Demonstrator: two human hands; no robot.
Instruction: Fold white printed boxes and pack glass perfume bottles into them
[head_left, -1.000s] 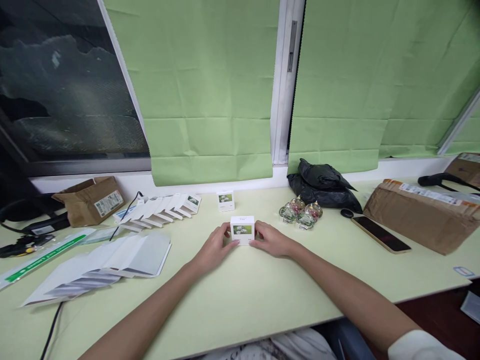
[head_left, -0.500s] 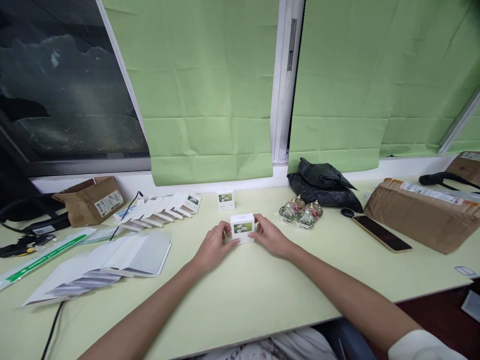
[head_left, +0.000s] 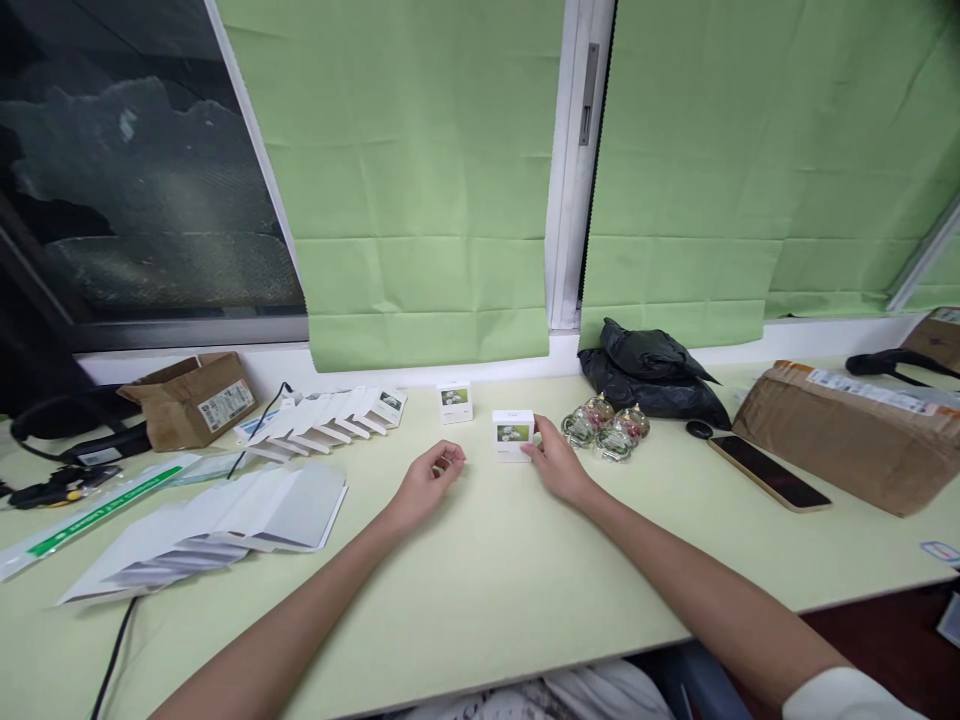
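Observation:
A small white box [head_left: 514, 440] with a white-flower picture on its front stands upright on the table. My right hand [head_left: 559, 462] grips it by its right side, thumb at the front and fingers at the back. Left of the box, my left hand [head_left: 429, 482] rests apart from it with loosely curled fingers and nothing in them. Behind, a second box [head_left: 455, 403] of the same look stands alone. Several more white boxes [head_left: 322, 424] lean in a row at the back left.
Folded white cartons [head_left: 225, 520] lie at the left, near an open brown box [head_left: 187, 402]. Bagged glass ornaments [head_left: 606, 428] sit right of my right hand, before black plastic bags [head_left: 652, 370]. A phone [head_left: 769, 472] and a large cardboard box [head_left: 847, 430] are farther right.
My left hand has let go of the white box and drawn slightly left. My right hand has moved the box to the right and a little back.

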